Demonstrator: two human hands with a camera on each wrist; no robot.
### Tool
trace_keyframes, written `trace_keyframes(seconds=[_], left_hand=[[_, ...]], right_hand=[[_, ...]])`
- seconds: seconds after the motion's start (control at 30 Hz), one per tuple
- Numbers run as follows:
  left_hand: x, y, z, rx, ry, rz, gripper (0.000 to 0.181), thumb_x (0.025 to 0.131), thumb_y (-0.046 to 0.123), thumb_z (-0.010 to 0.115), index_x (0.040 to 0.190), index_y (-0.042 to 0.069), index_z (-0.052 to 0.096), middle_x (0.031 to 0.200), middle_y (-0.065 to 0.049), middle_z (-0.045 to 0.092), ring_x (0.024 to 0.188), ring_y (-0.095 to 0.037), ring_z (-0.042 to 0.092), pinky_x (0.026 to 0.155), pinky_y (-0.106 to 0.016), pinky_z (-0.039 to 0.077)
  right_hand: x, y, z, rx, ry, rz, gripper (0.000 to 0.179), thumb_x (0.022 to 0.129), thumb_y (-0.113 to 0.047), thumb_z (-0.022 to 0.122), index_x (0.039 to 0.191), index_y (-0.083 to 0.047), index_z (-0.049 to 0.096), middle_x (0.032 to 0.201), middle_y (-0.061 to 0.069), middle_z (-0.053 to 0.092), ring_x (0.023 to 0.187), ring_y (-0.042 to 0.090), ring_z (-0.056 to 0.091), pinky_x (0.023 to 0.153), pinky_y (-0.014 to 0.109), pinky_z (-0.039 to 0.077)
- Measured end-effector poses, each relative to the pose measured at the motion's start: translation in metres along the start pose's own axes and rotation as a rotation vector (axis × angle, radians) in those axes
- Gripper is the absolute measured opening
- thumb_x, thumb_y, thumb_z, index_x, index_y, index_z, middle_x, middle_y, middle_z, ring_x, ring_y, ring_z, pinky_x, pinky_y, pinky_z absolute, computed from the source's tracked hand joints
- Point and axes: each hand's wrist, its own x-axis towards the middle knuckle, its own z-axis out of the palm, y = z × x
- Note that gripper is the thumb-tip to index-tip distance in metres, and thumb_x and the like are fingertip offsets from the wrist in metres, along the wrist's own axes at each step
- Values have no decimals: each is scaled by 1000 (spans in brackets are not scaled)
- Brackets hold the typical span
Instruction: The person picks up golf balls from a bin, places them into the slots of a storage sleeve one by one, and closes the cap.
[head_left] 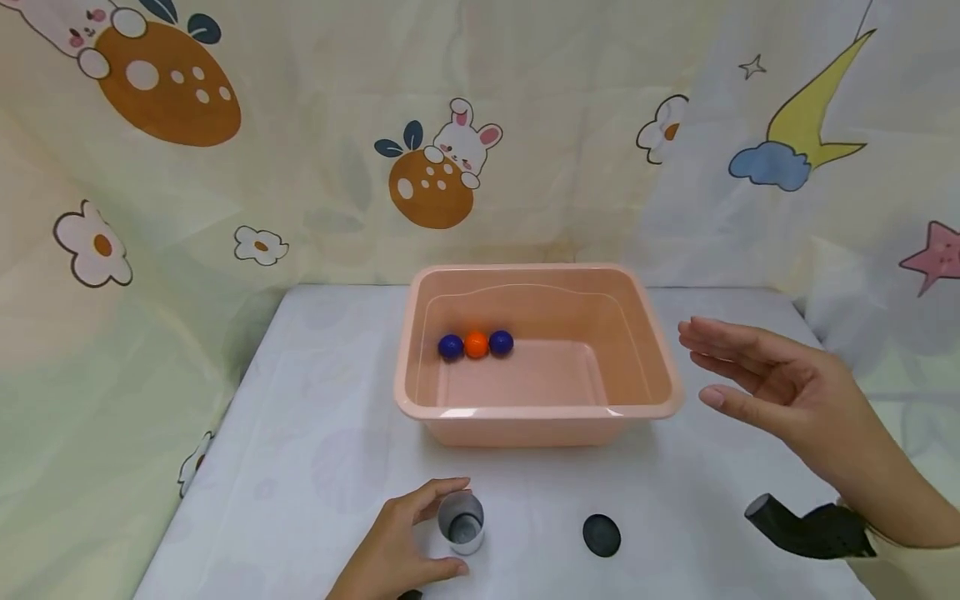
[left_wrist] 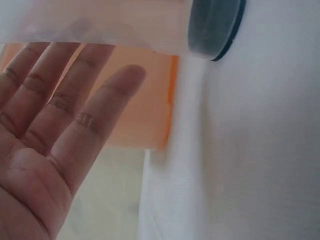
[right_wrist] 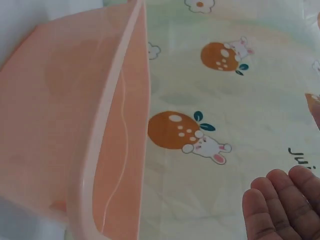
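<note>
A small translucent cylindrical container [head_left: 462, 523] with an open top stands upright on the white-covered table. My left hand [head_left: 412, 542] curves around its left side, thumb in front and fingers behind, with a gap at the palm. In the left wrist view the fingers of the left hand [left_wrist: 60, 130] extend beside the container [left_wrist: 120, 22], whose base end [left_wrist: 215, 27] is dark grey. A round black disc [head_left: 602, 535] lies to its right. My right hand [head_left: 780, 383] hovers beside the basin's right side, holding nothing, fingers extended and thumb apart. Its fingers [right_wrist: 280, 205] show in the right wrist view.
A pink plastic basin [head_left: 525, 414] sits mid-table beyond the container. Two blue balls [head_left: 451, 347] and one orange ball [head_left: 476, 344] rest in a row inside it, toward the left. A patterned curtain [head_left: 555, 167] hangs behind the table. A black device [head_left: 810, 529] is on the right wrist.
</note>
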Motion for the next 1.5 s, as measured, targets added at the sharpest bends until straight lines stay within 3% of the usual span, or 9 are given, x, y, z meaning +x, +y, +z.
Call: trace_keyframes(seconds=[0.23,0.4,0.63,0.77,1.0,1.13,1.23,1.37,1.5], left_hand=[[0,-5,0,-40,69,-16,67,75,16,100,136,16,70,124,7,75,113,-15,70,100,-30,60],[-2,-10,2,-61,96,7,59,78,19,99,129,26,70,117,9,76,109,-18,73,97,-31,61],[-5,-11,0,-66,114,-16,49,81,21,98,122,26,71,120,9,75,110,-13,71,98,-30,61],[-9,-10,-2,-53,166,37,49,79,17,99,119,23,72,118,7,76,108,-11,72,95,-31,63],[-19,-5,-8,-65,247,90,49,77,15,100,117,23,72,113,5,77,106,-10,72,87,-33,66],[-21,-5,-11,-57,291,207,52,75,9,99,119,19,72,111,-2,77,104,-13,73,83,-34,66],[-22,-5,-14,-50,323,285,55,74,4,98,121,16,71,111,-8,77,104,-14,74,81,-34,67],[-24,-2,-17,-59,361,274,57,74,4,98,122,17,71,111,-6,77,104,-14,73,77,-35,67],[-26,1,-19,-61,386,263,59,74,2,97,125,17,71,112,-4,77,104,-14,73,76,-34,67]], right_hand=[[53,-14,5,-138,-101,83,57,100,0,75,154,-11,59,150,-7,65,128,1,65,93,19,59],[87,-22,21,-167,-170,164,55,101,-13,79,153,-12,60,153,5,63,127,0,64,94,18,58],[126,-27,44,-182,-276,161,58,100,-11,79,153,-1,58,155,17,60,141,34,59,97,15,55],[146,-25,52,-194,-316,150,58,99,-9,80,152,0,59,153,19,61,140,36,60,97,17,56],[180,-7,68,-170,-348,138,57,99,-5,79,152,1,59,151,22,62,139,38,60,102,20,55],[192,10,81,-178,-367,124,55,99,-3,78,150,3,60,149,23,63,137,40,61,105,22,55],[197,23,92,-194,-392,126,53,98,-1,79,148,6,61,148,25,63,136,43,61,109,33,54],[204,41,108,-208,-438,161,50,98,2,78,145,8,62,147,26,64,138,44,60,113,48,51],[207,56,121,-248,-495,190,52,99,2,76,148,7,60,149,26,62,139,45,58,115,54,49]])
